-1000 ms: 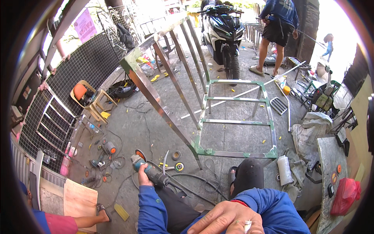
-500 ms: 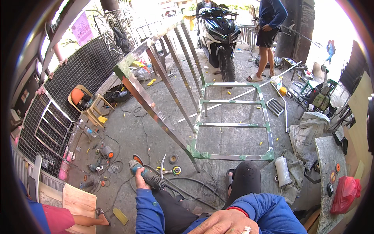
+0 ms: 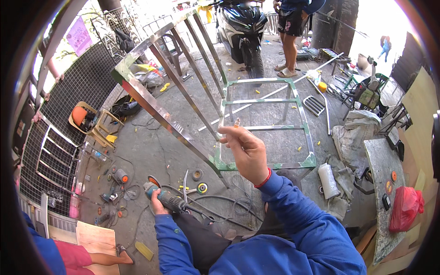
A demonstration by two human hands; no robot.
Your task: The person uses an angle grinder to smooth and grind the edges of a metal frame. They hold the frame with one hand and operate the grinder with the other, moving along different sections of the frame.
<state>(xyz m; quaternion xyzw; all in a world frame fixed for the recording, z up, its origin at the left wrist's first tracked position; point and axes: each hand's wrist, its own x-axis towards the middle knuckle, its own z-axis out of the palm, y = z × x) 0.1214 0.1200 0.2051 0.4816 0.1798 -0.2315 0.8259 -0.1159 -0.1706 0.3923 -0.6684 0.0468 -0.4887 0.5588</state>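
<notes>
My left hand (image 3: 158, 204) is wrapped round the body of a teal and black angle grinder (image 3: 171, 200), its disc pointing up and away beside my left thigh. The grinder's cord runs right across the floor. Raised in front of me, my right hand (image 3: 246, 153) pinches a lit cigarette (image 3: 237, 123) between its fingers, the burnt tip upward. Beyond it stands a chair-shaped metal frame (image 3: 263, 167) of square tube, with green patches at its joints. Its tall slatted part leans up to the left. A loose grinding disc (image 3: 202, 188) lies right of the grinder.
A motorcycle (image 3: 245, 41) stands behind the frame, with a person (image 3: 288, 46) beside it. Another person's leg (image 3: 105, 259) shows at lower left. Power tools (image 3: 120, 176) and cords lie on the left floor. A red plastic bag (image 3: 405, 208) sits on a board at right.
My right hand has moved from close to me at the lower edge out over the frame, carrying the cigarette. My left hand still grips the grinder. The view has shifted slightly.
</notes>
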